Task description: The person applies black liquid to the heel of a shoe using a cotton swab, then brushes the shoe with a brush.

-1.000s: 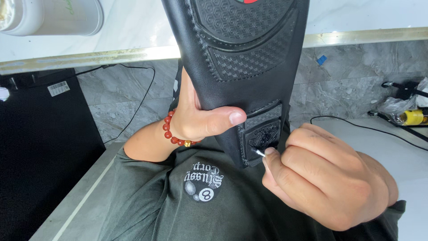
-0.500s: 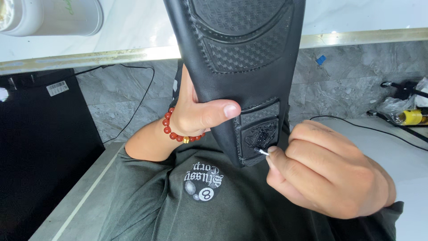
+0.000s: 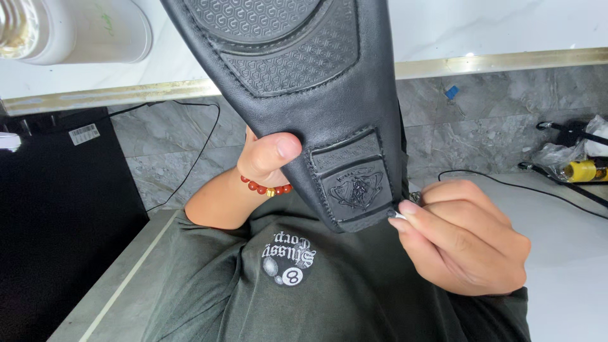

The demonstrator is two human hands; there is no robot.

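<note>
The left hand (image 3: 266, 158) holds a black shoe (image 3: 304, 95) sole-up, its grip closed around the shoe's edge with the thumb pressed flat on the sole just beside the heel patch (image 3: 354, 180). A red bead bracelet (image 3: 266, 188) circles that wrist. The right hand (image 3: 462, 240) sits at the shoe's heel end, fingers curled in a narrow pinch on a small white-tipped swab (image 3: 399, 215) whose tip touches the lower right corner of the heel patch. The shoe rises from between the two hands toward the top of the view, its textured tread panels facing the camera. Below both hands lies the person's dark green shirt (image 3: 221, 297) with a round printed emblem. Farther out, a grey marble floor (image 3: 164, 152) with a black cable (image 3: 202, 152), a black cabinet (image 3: 57, 221) at left, a white container (image 3: 88, 28) upper left, and a white table (image 3: 570, 253) at right.
</note>
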